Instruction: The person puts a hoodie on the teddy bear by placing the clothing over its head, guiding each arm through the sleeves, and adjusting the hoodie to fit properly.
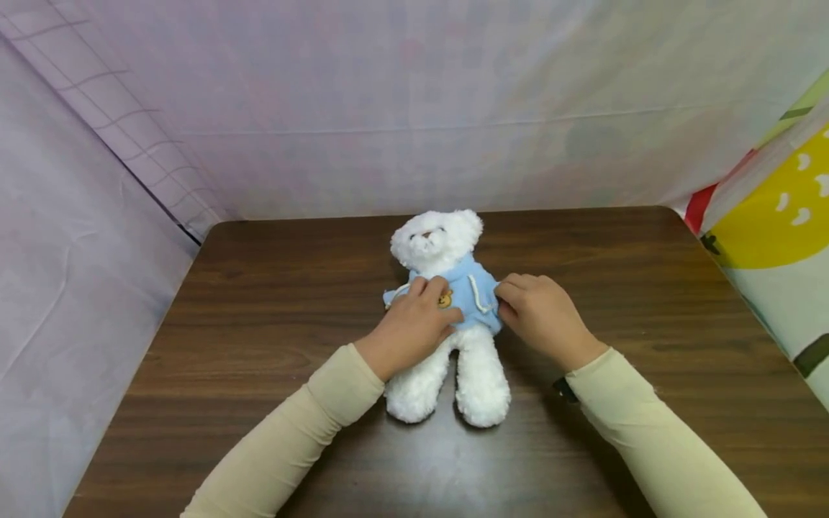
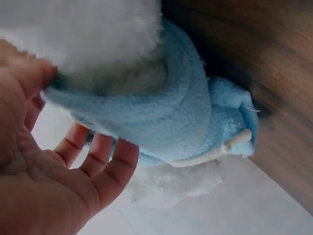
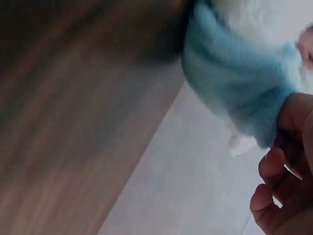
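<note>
A white plush teddy bear [image 1: 482,378] lies on its back on a brown table, its head toward the far edge. It wears a light-blue hooded top [image 1: 463,277] with white cords and a small brown bear patch [image 1: 445,298]. My left hand [image 1: 411,324] lies over the bear's lower front; in the left wrist view its thumb and forefinger pinch the top's hem [image 2: 122,110], the other fingers bent beneath. On the bear's other side, my right hand [image 1: 544,316] pinches the edge of the blue cloth [image 3: 269,112] between thumb and forefinger.
The wooden table [image 1: 259,302] spreads around the bear on every side. Behind it hangs a pale curtain [image 1: 414,108], with another pale sheet [image 1: 71,288] at the left. A cloth with a yellow print [image 1: 771,216] hangs at the right edge.
</note>
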`<state>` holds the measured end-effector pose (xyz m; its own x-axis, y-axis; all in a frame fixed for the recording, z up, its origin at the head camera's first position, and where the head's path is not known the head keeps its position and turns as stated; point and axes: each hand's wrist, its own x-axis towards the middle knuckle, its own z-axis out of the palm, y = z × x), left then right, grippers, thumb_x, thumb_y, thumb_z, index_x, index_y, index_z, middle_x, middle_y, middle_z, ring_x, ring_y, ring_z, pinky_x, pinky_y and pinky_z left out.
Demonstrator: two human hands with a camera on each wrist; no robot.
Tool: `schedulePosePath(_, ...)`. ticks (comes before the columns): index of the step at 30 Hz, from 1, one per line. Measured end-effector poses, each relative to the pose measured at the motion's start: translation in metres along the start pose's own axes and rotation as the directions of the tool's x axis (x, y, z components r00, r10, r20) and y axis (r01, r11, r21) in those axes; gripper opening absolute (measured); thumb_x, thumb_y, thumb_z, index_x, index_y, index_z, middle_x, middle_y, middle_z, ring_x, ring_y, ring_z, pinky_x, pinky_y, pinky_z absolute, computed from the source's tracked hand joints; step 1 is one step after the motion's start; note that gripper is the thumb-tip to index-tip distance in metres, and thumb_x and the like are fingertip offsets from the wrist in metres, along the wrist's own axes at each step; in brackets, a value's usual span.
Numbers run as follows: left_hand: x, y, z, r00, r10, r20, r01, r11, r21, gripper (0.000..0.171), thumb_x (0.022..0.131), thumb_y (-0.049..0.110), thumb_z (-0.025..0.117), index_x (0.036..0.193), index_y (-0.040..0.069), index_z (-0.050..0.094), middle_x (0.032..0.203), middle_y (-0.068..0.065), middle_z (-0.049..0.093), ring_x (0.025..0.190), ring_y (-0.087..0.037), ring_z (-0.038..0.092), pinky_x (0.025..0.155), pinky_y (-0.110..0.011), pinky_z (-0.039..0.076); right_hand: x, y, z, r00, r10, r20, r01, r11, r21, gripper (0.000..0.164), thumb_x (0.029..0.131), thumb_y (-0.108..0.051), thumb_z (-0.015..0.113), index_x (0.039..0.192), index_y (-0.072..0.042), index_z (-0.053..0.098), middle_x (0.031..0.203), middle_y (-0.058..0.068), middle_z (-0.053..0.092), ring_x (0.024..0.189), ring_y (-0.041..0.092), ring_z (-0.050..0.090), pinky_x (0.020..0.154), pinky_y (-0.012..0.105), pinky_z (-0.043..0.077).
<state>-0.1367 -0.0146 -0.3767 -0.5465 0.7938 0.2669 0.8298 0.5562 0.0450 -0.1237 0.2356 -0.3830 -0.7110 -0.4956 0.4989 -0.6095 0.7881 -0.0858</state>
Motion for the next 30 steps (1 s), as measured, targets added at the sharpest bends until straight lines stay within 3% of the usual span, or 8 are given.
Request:
schedulePosePath(5, -0.002, -0.001, -0.004, 1.000, -0.002, -0.013, 0.001, 0.996, -0.090, 0.008, 0.099, 0.019, 0.063, 0.100, 0.017, 0.071, 0.114, -0.008, 0.049, 0.095, -0.023, 0.042, 0.076, -0.032, 0.044, 0.004, 0.022, -0.016, 0.994, 0.107, -0.037, -0.104, 0.991, 0.082, 0.008, 0.084, 0.002, 0.069, 0.091, -0.002, 0.069, 0.087, 0.006, 0.067, 0.070, 0.021, 0.059, 0.062, 0.043, 0.049)
schedulePosePath(12, -0.005, -0.003, -0.007, 1.000, -0.005, 0.018, 0.007, 0.992, -0.124, 0.014, 0.101, 0.016, 0.055, 0.097, 0.015, 0.069, 0.114, -0.008, 0.048, 0.095, -0.024, 0.042, 0.075, -0.032, 0.044, 0.008, 0.029, -0.017, 0.970, 0.226, 0.093, -0.236, 0.963, 0.127, 0.006, 0.094, -0.001, 0.059, 0.096, -0.004, 0.064, 0.092, 0.007, 0.061, 0.071, 0.019, 0.053, 0.063, 0.038, 0.046)
schedulePosePath(14, -0.005, -0.005, -0.007, 0.999, -0.016, 0.033, 0.020, 0.991, -0.129, 0.014, 0.101, 0.019, 0.057, 0.101, 0.016, 0.071, 0.113, -0.008, 0.047, 0.095, -0.024, 0.042, 0.074, -0.032, 0.043, 0.004, 0.025, -0.018, 0.980, 0.191, 0.064, -0.198, 0.971, 0.136, 0.005, 0.091, -0.001, 0.061, 0.094, -0.004, 0.063, 0.091, 0.006, 0.060, 0.073, 0.020, 0.054, 0.064, 0.040, 0.046)
schedulePosePath(17, -0.006, -0.008, -0.009, 0.998, -0.025, 0.057, 0.033, 0.990, -0.139, 0.015, 0.101, 0.027, 0.059, 0.106, 0.019, 0.071, 0.114, -0.006, 0.046, 0.094, -0.022, 0.040, 0.074, -0.031, 0.043, -0.004, 0.023, -0.020, 0.998, 0.054, -0.015, -0.051, 0.991, 0.124, 0.006, 0.085, -0.003, 0.065, 0.091, -0.004, 0.063, 0.091, 0.006, 0.060, 0.077, 0.022, 0.056, 0.066, 0.042, 0.048)
schedulePosePath(21, -0.002, -0.010, -0.013, 0.997, -0.037, 0.063, 0.046, 0.988, -0.146, 0.023, 0.102, 0.036, 0.056, 0.108, 0.021, 0.072, 0.113, -0.004, 0.049, 0.094, -0.020, 0.043, 0.072, -0.029, 0.044, -0.008, 0.020, -0.015, 0.993, -0.110, -0.053, 0.113, 0.991, 0.068, 0.015, 0.082, -0.010, 0.070, 0.093, -0.003, 0.063, 0.092, 0.008, 0.061, 0.082, 0.026, 0.058, 0.070, 0.045, 0.049)
schedulePosePath(25, 0.008, -0.010, -0.018, 0.998, -0.055, 0.032, 0.058, 0.993, -0.107, 0.032, 0.105, 0.033, 0.051, 0.128, 0.015, 0.065, 0.103, -0.004, 0.059, 0.085, -0.017, 0.055, 0.069, -0.029, 0.048, -0.007, 0.016, -0.008, 0.993, -0.096, -0.074, 0.098, 0.995, 0.030, 0.022, 0.081, -0.007, 0.074, 0.100, -0.001, 0.064, 0.093, 0.011, 0.064, 0.083, 0.029, 0.061, 0.072, 0.046, 0.050)
schedulePosePath(28, 0.018, -0.009, -0.020, 0.995, -0.079, 0.066, 0.082, 0.995, -0.049, 0.046, 0.104, 0.036, 0.051, 0.145, 0.016, 0.051, 0.093, -0.002, 0.059, 0.072, -0.015, 0.055, 0.061, -0.028, 0.046, -0.003, 0.011, -0.004, 0.993, -0.066, -0.099, 0.067, 0.998, 0.003, 0.022, 0.080, 0.000, 0.075, 0.100, -0.001, 0.066, 0.091, 0.011, 0.067, 0.082, 0.029, 0.062, 0.071, 0.047, 0.051)
schedulePosePath(30, 0.024, -0.007, -0.019, 0.991, -0.087, 0.101, 0.087, 0.996, 0.005, 0.049, 0.103, 0.039, 0.052, 0.148, 0.019, 0.049, 0.092, -0.001, 0.057, 0.068, -0.015, 0.051, 0.057, -0.027, 0.044, 0.000, 0.006, -0.002, 0.993, -0.052, -0.106, 0.050, 0.999, -0.016, 0.018, 0.080, 0.003, 0.075, 0.095, -0.002, 0.066, 0.088, 0.010, 0.067, 0.080, 0.029, 0.062, 0.068, 0.046, 0.050)
